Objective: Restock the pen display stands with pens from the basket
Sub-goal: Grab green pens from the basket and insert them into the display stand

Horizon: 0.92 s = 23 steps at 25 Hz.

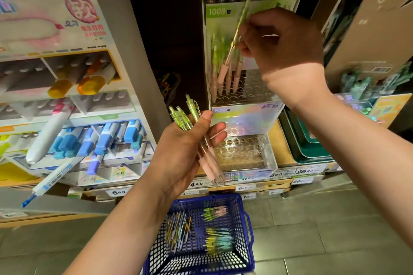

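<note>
Shelf (275, 134): carries the displays, with price tags along its front edge.
Highlighter display (73, 100): stands to the left and looks to play no part in this step.
Basket (245, 236): sits on the floor below the hands, with several clusters of spare pens (215, 211) lying in it.
Pen display stand (245, 118): clear, with two tiers of round holes. A few stocked pens (223, 71) stand at the left of the upper tier; the holes to their right are vacant. The lower tier looks unfilled.
Right hand (281, 42): raised in front of the upper tier, pinching a single pen (237, 31) near its middle. The pen is tilted, pink end down, close to the stocked pens.
Left hand (185, 152): fingers curled round a bundle of pens (207, 149), green ends up, held between basket and stand.
Step in hand: probably seating the single pen in an upper-tier hole.
Doing it well: bring the pen upright, aim its tip at the vacant hole next to the stocked pens, lower it straight, and let go only once it is seated.
Risk: a tilted entry could knock the neighbouring pens askew.
</note>
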Each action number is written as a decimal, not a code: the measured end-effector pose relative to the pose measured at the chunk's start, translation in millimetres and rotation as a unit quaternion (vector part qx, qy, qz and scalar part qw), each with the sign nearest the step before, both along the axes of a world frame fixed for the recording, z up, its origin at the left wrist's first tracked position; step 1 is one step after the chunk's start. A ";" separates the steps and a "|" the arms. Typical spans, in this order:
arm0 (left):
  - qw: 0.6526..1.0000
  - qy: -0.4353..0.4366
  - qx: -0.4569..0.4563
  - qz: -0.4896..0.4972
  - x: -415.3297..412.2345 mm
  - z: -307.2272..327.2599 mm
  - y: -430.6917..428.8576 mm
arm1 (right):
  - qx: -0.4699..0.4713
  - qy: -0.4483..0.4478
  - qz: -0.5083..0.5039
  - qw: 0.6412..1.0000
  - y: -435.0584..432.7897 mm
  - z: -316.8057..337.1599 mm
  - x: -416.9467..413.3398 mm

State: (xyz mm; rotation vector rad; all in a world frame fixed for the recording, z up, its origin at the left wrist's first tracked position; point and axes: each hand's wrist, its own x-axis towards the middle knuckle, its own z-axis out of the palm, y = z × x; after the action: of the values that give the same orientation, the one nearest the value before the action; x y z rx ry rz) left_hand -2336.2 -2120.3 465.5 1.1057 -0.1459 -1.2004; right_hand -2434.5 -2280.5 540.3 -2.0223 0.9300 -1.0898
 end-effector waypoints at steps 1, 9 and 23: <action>1.000 -0.004 -0.001 -0.003 -0.8 -0.7 -0.1 | -0.012 0.008 0.002 1.000 -0.3 0.0 1.7; 1.000 -0.023 -0.006 -0.011 -1.6 -5.4 0.4 | -0.064 0.085 0.003 0.994 1.9 -4.1 5.7; 0.997 -0.070 -0.037 -0.027 2.4 -7.0 10.0 | 0.089 0.225 0.028 0.970 39.3 -26.9 -4.3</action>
State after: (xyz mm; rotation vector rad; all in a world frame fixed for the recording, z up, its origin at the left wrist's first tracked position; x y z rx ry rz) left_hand -2333.7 -2110.3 458.5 1.1256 -0.3270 -1.1562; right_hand -2438.8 -2241.2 513.5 -2.1663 1.1396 -0.4965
